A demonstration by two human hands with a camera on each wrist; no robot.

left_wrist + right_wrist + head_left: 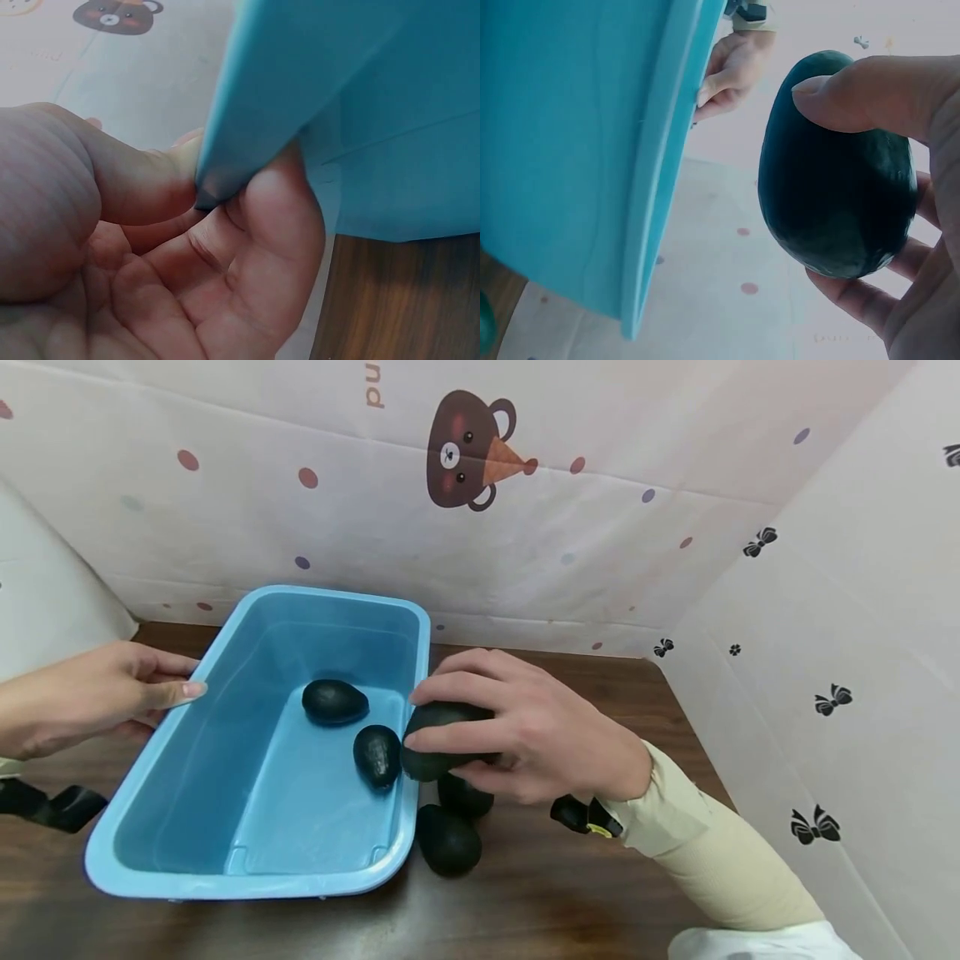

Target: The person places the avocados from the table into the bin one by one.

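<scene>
The left hand [97, 697] pinches the left rim of a blue plastic bin [255, 885], thumb on top and fingers underneath; the left wrist view shows the bin's rim [247, 97] between thumb and fingers. A dark avocado [442, 739] is gripped by the right hand [517, 727] at the bin's right rim. In the right wrist view the held avocado [836, 172] lies between thumb and fingers, apart from the bin's rim [664, 150]. Inside the bin lie two dark avocados, one near the middle [334, 702] and one by the right wall [377, 757].
Two more avocados, one in front [448, 841] and one partly hidden under the right hand [465, 796], rest on the brown wooden table [570, 893] against the bin's right side. A patterned sheet [360, 510] stands behind, and another bow-printed sheet [825, 610] at the right.
</scene>
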